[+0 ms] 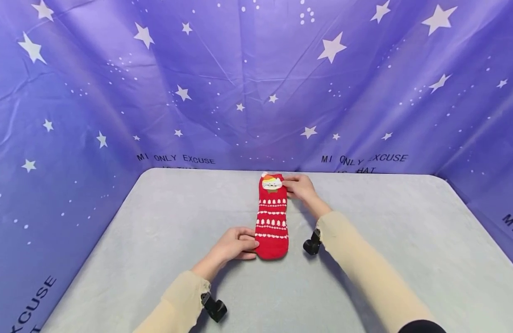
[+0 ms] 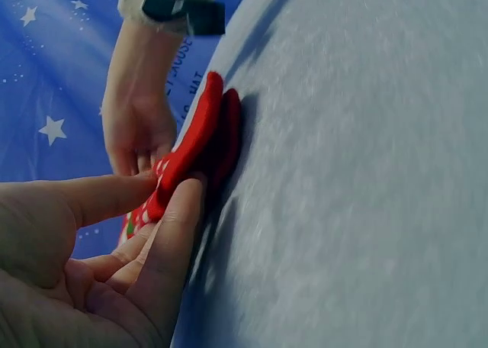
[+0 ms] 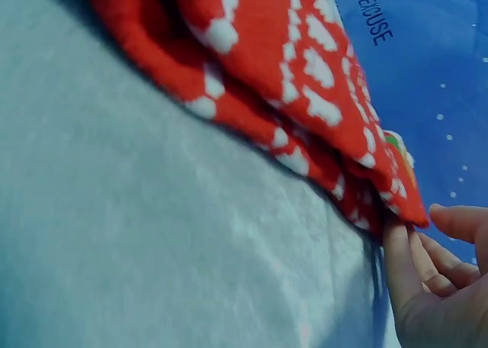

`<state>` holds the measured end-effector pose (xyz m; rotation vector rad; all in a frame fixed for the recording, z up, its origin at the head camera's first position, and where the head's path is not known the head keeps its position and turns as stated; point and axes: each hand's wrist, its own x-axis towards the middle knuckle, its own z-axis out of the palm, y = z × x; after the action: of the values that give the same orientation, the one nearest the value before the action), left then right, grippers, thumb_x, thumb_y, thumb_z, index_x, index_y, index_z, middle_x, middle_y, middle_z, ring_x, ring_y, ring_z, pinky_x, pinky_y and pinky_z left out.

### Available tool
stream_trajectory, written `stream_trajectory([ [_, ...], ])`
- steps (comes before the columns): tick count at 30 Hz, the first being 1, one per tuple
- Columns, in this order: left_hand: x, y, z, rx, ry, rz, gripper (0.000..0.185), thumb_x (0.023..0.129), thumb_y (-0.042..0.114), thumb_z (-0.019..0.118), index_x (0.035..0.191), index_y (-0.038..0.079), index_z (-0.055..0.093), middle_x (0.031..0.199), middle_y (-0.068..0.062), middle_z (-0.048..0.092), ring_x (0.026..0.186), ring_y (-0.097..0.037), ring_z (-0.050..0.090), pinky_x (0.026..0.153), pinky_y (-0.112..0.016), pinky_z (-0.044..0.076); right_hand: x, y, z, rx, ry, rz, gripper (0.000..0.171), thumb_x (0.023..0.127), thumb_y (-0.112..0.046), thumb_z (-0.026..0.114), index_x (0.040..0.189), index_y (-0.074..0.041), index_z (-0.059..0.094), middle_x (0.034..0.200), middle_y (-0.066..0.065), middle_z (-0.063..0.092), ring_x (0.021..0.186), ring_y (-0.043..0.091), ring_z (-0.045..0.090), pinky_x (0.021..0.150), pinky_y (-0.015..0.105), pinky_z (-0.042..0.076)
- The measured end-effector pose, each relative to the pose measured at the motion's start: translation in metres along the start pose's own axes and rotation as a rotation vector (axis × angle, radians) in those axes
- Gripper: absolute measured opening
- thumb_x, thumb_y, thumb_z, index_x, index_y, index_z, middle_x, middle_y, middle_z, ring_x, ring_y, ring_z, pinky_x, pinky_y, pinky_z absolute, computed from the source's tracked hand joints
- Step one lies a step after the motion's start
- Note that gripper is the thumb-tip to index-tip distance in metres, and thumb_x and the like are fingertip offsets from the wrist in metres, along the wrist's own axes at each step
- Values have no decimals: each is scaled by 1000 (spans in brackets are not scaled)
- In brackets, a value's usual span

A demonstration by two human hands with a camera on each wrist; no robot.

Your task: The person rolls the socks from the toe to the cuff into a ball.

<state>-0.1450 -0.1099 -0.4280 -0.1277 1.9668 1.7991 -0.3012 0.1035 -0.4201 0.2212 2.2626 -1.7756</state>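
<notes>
In the head view, a red sock [image 1: 273, 243] lies lengthwise near the middle of the grey bench [image 1: 181, 212], its patterned end close to the far edge, with a white cat face in an orange hat on it and white rows below. The left hand [image 1: 235, 245] is at the left edge of the plain end; the right hand [image 1: 301, 187] is at the right edge beside the cat face. Pale sleeves [image 1: 364, 259] cover the forearms, a small black device [image 1: 312, 244] sits under the right wrist, and a purple-blue starry cloth [image 1: 248, 69] hangs behind.

In the left wrist view, the left grip is nearly closed, thumb on one side of the sock's edge and fingers on the other; two red layers show, slightly parted at the tip.

In the right wrist view, the right grip is narrow, a light pinch with fingertips under the sock's far corner and the thumb at its upper edge
</notes>
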Motion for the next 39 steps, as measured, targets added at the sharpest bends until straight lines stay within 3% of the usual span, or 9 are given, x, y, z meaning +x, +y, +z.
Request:
stream_trajectory([
  [6, -3, 0, -16, 23, -39, 17, 34, 93, 2, 62, 124, -12, 55, 102, -12, 75, 82, -11, 72, 74, -28, 62, -10, 0, -16, 76, -68, -27, 43, 99, -7, 57, 138, 9, 49, 134, 32, 57, 75, 4, 68, 84, 27, 60],
  [12, -5, 0, -26, 24, -71, 49, 36, 95, 2, 61, 126, -13, 52, 111, -19, 73, 86, -10, 72, 79, -29, 61, -23, 4, -22, 108, -115, -48, 45, 98, -2, 56, 138, 15, 45, 128, 33, 61, 77, 7, 70, 86, 29, 60],
  [17, -6, -2, -24, 40, -147, 131, 38, 93, 1, 63, 127, -14, 53, 116, -24, 70, 93, -12, 72, 86, -34, 60, -38, 7, -24, 105, -159, -59, 44, 97, -2, 58, 137, 15, 46, 121, 30, 64, 80, 9, 70, 87, 30, 59],
  [20, -5, -4, -20, 116, -207, 212, 38, 90, -1, 65, 125, -14, 55, 118, -28, 68, 99, -18, 71, 88, -30, 59, -50, 7, -24, 84, -197, -71, 43, 97, -3, 59, 136, 14, 48, 120, 28, 66, 84, 10, 70, 91, 34, 58],
  [24, -4, -3, -11, 349, -235, 327, 36, 83, -1, 74, 116, -8, 62, 113, -24, 69, 98, -24, 70, 80, -21, 57, -67, 8, -25, 36, -285, -113, 41, 97, -4, 59, 134, 14, 50, 123, 31, 64, 93, 17, 72, 95, 40, 56],
  [29, -7, 7, 8, 893, -133, 488, 34, 76, 8, 84, 105, 10, 68, 104, -3, 67, 93, -14, 60, 80, -25, 53, -83, 10, -25, -7, -388, -171, 40, 98, -5, 57, 132, 16, 51, 122, 32, 64, 100, 20, 72, 96, 44, 55],
  [32, -3, 9, 15, 1066, -91, 566, 27, 79, 13, 83, 102, 15, 69, 103, 2, 66, 98, -13, 59, 88, -31, 52, -91, 13, -25, -24, -427, -185, 38, 97, -5, 59, 129, 16, 53, 118, 29, 67, 100, 19, 72, 95, 44, 56],
  [34, 1, 8, 16, 1040, -93, 578, 20, 82, 13, 80, 99, 15, 70, 100, 3, 68, 97, -12, 61, 88, -30, 53, -96, 16, -24, -57, -454, -202, 37, 96, -6, 62, 126, 14, 56, 115, 26, 70, 98, 17, 73, 94, 43, 57],
  [39, 8, 7, 15, 860, -117, 545, 8, 87, 7, 74, 86, 13, 69, 84, 3, 70, 79, -6, 62, 73, -21, 53, -107, 28, -24, -239, -533, -321, 28, 92, -13, 68, 113, 6, 67, 108, 20, 73, 94, 14, 70, 87, 30, 57],
])
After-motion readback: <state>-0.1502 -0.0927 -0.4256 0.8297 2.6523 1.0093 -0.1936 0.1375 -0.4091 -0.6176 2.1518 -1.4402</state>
